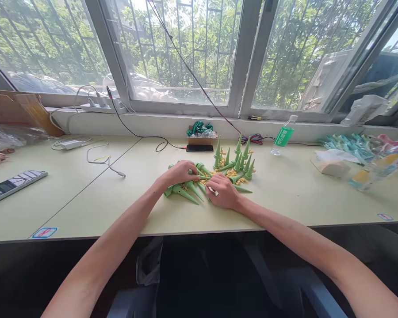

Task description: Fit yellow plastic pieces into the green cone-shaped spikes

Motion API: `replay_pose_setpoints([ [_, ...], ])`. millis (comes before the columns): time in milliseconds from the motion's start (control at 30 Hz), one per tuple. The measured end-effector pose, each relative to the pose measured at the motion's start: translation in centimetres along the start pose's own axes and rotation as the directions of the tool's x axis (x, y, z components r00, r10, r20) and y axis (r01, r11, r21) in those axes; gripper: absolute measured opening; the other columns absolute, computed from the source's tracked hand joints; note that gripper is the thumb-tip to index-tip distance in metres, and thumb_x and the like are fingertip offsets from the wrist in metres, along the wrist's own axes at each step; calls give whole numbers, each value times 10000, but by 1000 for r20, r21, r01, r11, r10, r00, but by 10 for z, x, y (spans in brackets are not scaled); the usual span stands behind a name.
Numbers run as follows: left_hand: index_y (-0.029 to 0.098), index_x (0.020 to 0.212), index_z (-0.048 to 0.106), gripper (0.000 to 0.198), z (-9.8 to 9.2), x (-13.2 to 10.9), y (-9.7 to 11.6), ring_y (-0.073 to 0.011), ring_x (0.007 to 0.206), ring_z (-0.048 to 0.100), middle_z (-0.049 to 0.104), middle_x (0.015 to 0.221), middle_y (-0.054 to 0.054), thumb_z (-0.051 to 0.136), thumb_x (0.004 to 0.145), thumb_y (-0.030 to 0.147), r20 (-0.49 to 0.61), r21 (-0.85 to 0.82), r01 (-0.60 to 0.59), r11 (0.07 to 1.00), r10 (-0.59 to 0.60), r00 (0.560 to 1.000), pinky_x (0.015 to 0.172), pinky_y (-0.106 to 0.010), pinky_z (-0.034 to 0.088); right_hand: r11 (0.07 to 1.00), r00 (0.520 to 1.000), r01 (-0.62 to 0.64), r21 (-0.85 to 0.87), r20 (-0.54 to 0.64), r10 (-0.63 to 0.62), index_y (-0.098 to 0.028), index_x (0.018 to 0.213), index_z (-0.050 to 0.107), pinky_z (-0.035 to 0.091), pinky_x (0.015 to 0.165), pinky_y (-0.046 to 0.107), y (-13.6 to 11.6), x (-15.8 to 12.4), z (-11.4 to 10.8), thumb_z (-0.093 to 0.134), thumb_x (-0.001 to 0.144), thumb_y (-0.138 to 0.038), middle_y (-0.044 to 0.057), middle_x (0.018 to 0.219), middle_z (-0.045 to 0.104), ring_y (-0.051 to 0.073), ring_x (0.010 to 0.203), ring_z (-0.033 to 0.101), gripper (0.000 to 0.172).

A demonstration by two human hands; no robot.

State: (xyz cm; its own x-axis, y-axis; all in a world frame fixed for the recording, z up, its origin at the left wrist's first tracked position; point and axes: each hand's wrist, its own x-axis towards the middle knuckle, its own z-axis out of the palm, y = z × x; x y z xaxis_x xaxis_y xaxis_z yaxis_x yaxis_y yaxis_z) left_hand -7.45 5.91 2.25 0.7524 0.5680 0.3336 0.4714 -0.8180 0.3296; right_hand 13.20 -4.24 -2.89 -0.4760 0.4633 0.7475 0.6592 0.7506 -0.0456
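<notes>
A heap of green plastic cone spikes (185, 192) lies on the pale table (285, 198) in front of me, mixed with small yellow pieces (231, 173). Several more green spikes (239, 154) stand upright just behind. My left hand (181, 172) rests on the lying spikes with its fingers curled over them. My right hand (223, 192) is closed beside it, pinching a small pale piece (213, 191) between thumb and fingers.
A black phone (199, 148) and a small cardboard box with green parts (200, 132) sit behind the spikes. A water bottle (283, 136) lies at the right, with bagged items (348, 157) beyond. Cables, a power strip (97, 105) and a keyboard (13, 185) are at the left.
</notes>
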Motion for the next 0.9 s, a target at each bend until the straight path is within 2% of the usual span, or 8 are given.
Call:
replay_pose_setpoints([
  [133,203,742,732,261,0,0,4,-181,773,570,670,778,-41,677,813,448,-21,98,-19,995,22,1000,713,-275,403,999,999,44,-18,3,-44,-221,788,593,441,769,339,-7,1,-9,502,930,-211,29,722,571,174,727,498,168],
  [267,183,760,689,233,-2,-1,9,-194,807,562,652,797,-48,651,848,396,-42,162,-42,986,49,998,705,-282,390,980,979,201,10,35,-201,-228,871,609,461,774,360,-14,2,-15,552,918,-264,40,783,597,187,783,525,83],
  [367,169,797,655,223,-2,-1,14,-181,785,558,638,836,-53,620,876,375,-129,149,-24,989,44,991,704,-277,393,963,961,269,30,64,-271,-233,954,621,481,821,382,-17,2,-16,583,903,-266,54,871,634,207,886,565,71],
  [500,162,862,612,193,2,0,17,-134,683,516,617,897,-48,570,917,342,-297,106,-1,994,33,954,661,-265,383,945,940,326,40,91,-328,-220,1023,636,493,893,408,-18,2,-18,596,895,-258,72,976,672,221,995,590,139],
  [633,165,866,564,180,7,2,15,-108,616,467,572,853,-29,530,945,323,-408,48,-29,998,46,912,631,-257,385,923,907,382,55,168,-386,-227,1044,658,471,976,412,-20,5,-21,547,922,-238,71,1113,693,209,1083,605,165],
  [800,180,859,518,155,10,4,10,-99,597,482,545,825,-9,523,948,307,-484,3,-66,998,59,873,601,-250,409,892,843,442,94,297,-449,-218,1117,656,409,1064,416,-22,11,-21,470,961,-220,54,1214,698,194,1186,578,244],
  [900,186,845,502,133,11,5,10,-90,575,483,539,809,-1,537,935,277,-503,-15,-69,997,52,863,577,-246,417,896,849,432,103,290,-442,-193,1077,668,389,1072,426,-21,11,-18,486,954,-232,65,1159,722,208,1167,584,223],
])
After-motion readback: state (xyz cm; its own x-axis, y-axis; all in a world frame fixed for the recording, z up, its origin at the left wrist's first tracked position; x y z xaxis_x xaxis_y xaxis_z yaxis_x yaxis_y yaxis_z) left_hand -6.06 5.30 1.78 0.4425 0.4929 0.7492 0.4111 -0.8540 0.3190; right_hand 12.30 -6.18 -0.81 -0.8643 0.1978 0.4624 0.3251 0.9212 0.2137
